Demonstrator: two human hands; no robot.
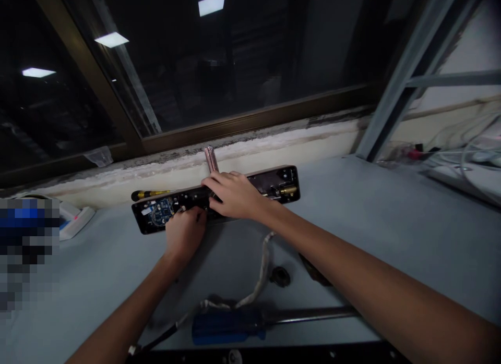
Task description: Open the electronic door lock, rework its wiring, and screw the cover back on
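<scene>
A long black housing (270,182) lies across the table, its inside facing up. At its left end sits a blue circuit board (162,211), and a brass cylinder (288,190) shows at the right end. My left hand (186,228) is at the housing's lower edge beside the board, fingers curled; what they pinch is too small to make out. Over the middle of the housing reaches my right hand (233,194), fingers bent over the far edge near a pinkish metallic tube (210,159). Its fingertips are partly hidden, and I cannot tell what they hold.
A blue-handled screwdriver (229,326) lies near the front edge below a wrapped cable (263,270). A small black ring (280,276) is beside the cable. Behind the housing rests a yellow-black screwdriver (151,195). A metal frame (407,77) and tangled wires (465,150) are at the right.
</scene>
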